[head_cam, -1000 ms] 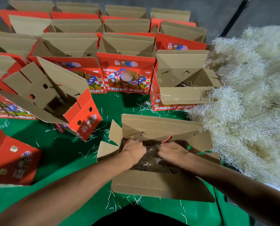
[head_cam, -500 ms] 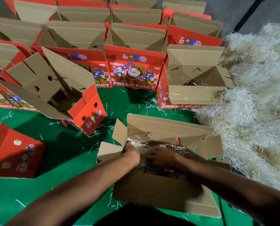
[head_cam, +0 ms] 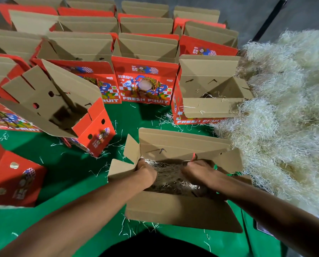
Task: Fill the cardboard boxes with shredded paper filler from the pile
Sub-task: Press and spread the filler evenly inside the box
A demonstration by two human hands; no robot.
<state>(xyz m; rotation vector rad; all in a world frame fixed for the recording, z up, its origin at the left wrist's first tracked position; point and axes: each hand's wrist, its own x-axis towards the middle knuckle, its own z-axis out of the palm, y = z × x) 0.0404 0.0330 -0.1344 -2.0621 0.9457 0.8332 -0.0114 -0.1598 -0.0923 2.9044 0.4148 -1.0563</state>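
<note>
Both hands were down inside the nearest open box [head_cam: 182, 210], at six o'clock on the green mat [head_cam: 67, 175]. The left hand [head_cam: 145, 173] and right hand [head_cam: 197, 172] lay on the shredded filler [head_cam: 170, 178]. Pressing evenly into the corners would likely settle it flat. The fingers were buried in shadow, so whether they grasped filler could not be told. The pile [head_cam: 288, 127] lay at three o'clock, cut off by the frame.
</note>
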